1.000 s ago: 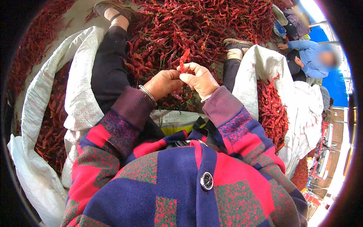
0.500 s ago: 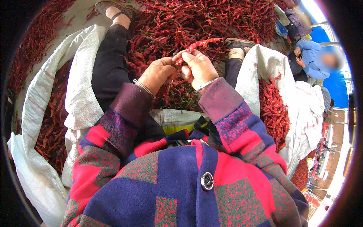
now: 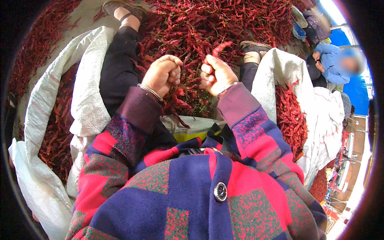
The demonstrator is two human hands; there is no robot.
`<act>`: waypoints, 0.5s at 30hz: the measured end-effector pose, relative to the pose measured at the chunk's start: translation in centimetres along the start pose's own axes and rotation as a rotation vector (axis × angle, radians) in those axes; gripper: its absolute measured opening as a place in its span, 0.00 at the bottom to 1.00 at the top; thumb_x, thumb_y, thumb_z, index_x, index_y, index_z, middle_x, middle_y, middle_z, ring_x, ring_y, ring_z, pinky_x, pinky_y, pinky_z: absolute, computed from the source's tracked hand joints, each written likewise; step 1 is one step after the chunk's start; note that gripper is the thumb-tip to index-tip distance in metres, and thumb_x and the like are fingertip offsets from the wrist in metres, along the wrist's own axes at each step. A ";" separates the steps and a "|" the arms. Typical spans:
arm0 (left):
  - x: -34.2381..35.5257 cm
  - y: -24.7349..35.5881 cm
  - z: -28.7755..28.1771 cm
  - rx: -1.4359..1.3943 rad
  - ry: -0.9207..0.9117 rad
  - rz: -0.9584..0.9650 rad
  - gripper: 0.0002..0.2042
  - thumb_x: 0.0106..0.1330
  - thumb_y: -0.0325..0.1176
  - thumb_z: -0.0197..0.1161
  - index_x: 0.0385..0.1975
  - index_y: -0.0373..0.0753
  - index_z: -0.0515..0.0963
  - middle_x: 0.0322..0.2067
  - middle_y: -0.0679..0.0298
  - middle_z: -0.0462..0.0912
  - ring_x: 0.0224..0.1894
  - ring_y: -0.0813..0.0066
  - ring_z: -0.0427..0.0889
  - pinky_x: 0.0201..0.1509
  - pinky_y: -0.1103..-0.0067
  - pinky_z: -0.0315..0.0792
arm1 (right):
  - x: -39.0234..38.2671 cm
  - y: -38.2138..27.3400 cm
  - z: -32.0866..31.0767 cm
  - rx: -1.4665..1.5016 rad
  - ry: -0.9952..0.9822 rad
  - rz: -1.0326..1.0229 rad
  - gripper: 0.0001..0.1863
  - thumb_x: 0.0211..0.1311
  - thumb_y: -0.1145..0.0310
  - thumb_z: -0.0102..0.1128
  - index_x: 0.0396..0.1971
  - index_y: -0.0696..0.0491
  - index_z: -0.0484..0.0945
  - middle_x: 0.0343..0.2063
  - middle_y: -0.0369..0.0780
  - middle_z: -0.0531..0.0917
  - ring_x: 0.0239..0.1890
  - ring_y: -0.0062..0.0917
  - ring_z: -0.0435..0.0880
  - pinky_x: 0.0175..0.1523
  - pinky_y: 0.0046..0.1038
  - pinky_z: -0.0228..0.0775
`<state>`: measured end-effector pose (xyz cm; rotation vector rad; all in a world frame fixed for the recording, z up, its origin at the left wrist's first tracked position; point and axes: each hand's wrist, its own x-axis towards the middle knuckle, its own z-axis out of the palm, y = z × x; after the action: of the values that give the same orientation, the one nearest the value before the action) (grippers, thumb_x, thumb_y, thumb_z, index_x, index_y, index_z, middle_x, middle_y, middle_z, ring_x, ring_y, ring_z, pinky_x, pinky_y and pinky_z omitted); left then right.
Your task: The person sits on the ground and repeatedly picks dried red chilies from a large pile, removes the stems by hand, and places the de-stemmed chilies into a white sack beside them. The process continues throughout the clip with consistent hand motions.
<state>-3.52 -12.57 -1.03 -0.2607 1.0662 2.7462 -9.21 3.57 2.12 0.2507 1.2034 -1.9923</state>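
Observation:
My right hand (image 3: 218,74) is closed round a dried red chilli (image 3: 221,48), whose wrinkled body sticks out above my thumb and fingers. To its left my left hand (image 3: 163,74) is curled with the thumb against the fingers; what it grips, if anything, is hidden. A gap separates the two hands, both held over a big heap of dried red chillies (image 3: 224,20), some with green stems. Below my left hand, one loose chilli (image 3: 183,121) shows against the pale sack cloth (image 3: 200,125) by my lap.
An open white woven sack (image 3: 86,108) with chillies in it stands at my left. Another white sack (image 3: 286,64), also holding chillies, is at my right. My legs stretch out on either side of the heap. A person in blue (image 3: 332,60) sits at the far right.
My hands, earlier together at the chilli, have moved apart. The chilli stays with my right hand, which has shifted right. A loose chilli now shows below my left hand.

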 end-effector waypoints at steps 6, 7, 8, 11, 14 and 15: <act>0.2 0.6 -0.7 -0.373 -0.036 -0.024 0.04 0.51 0.31 0.47 0.22 0.40 0.68 0.09 0.71 0.58 0.12 0.82 0.55 0.18 0.83 0.53 | -3.2 3.8 -2.3 0.055 0.070 0.161 0.15 0.49 0.58 0.50 0.10 0.46 0.60 0.10 0.31 0.64 0.12 0.16 0.59 0.14 0.16 0.47; 0.1 0.6 -0.6 -0.404 -0.058 -0.020 0.04 0.51 0.31 0.48 0.22 0.40 0.68 0.09 0.71 0.58 0.12 0.82 0.55 0.18 0.83 0.52 | -3.4 4.5 -2.7 0.069 0.045 0.180 0.14 0.50 0.59 0.49 0.11 0.46 0.61 0.10 0.32 0.65 0.12 0.16 0.60 0.13 0.17 0.47; 0.0 0.8 -0.4 -0.414 -0.061 -0.024 0.05 0.50 0.32 0.48 0.21 0.40 0.69 0.09 0.71 0.57 0.13 0.82 0.55 0.18 0.83 0.52 | -3.3 5.1 -3.0 -0.035 0.124 0.204 0.15 0.51 0.57 0.48 0.11 0.48 0.62 0.10 0.33 0.65 0.13 0.17 0.60 0.13 0.18 0.47; -0.4 1.1 -0.6 -0.461 -0.103 -0.024 0.06 0.50 0.33 0.48 0.21 0.40 0.70 0.09 0.71 0.57 0.13 0.81 0.55 0.18 0.83 0.51 | -4.2 4.7 -1.7 -0.211 0.202 0.086 0.14 0.52 0.57 0.46 0.15 0.50 0.67 0.11 0.33 0.66 0.11 0.18 0.61 0.14 0.18 0.48; -0.3 1.3 -0.4 -0.489 -0.098 -0.029 0.07 0.49 0.35 0.47 0.20 0.41 0.70 0.08 0.71 0.57 0.12 0.82 0.54 0.18 0.83 0.50 | -4.3 3.6 -2.7 -0.015 0.186 0.109 0.14 0.52 0.56 0.46 0.16 0.51 0.68 0.11 0.33 0.67 0.11 0.16 0.61 0.15 0.17 0.50; -0.3 1.3 -0.5 -0.505 -0.094 -0.027 0.07 0.49 0.36 0.47 0.20 0.41 0.70 0.08 0.71 0.57 0.12 0.82 0.54 0.18 0.84 0.50 | -4.5 3.6 -2.6 -0.049 0.172 0.097 0.15 0.52 0.56 0.46 0.15 0.51 0.68 0.11 0.33 0.67 0.11 0.16 0.61 0.15 0.17 0.50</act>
<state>-3.49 -13.87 -0.47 -0.2062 0.3288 2.9238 -4.13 7.11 0.71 0.4547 1.3206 -1.8851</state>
